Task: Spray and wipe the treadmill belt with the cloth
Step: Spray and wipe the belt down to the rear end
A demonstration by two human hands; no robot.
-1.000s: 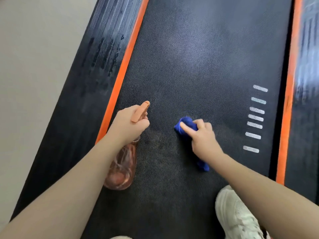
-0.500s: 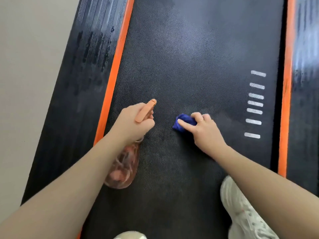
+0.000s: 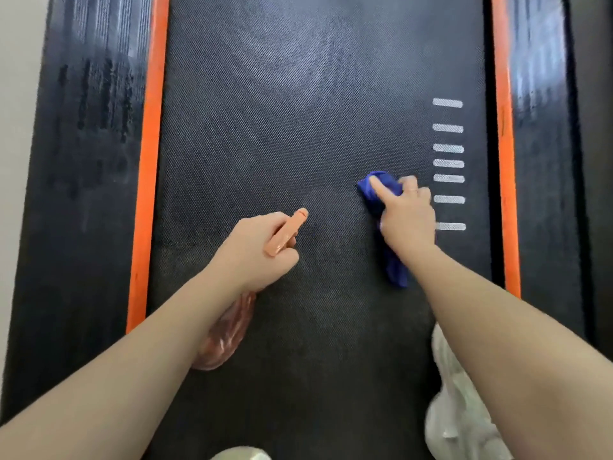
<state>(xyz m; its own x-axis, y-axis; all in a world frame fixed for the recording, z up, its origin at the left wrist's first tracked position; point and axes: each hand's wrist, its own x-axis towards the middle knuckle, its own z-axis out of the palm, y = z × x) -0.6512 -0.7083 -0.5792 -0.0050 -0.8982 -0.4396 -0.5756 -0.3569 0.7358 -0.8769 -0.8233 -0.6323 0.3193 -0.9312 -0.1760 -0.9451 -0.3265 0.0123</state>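
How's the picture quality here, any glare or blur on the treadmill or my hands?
Head view: a soft pale sheen lies across the far treadmill belt, with brighter streaky glare on both side rails. The blue cloth and right hand look slightly soft, the left hand and spray bottle too. The white shoe at the lower edge is smeared. Wide-angle lens splays the forearms.

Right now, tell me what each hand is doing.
Left hand: closed around the spray bottle, above the belt.
Right hand: gripping the blue cloth, pressed to the belt.

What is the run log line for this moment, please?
left hand: grips spray bottle | right hand: presses blue cloth on treadmill belt | phase: wiping
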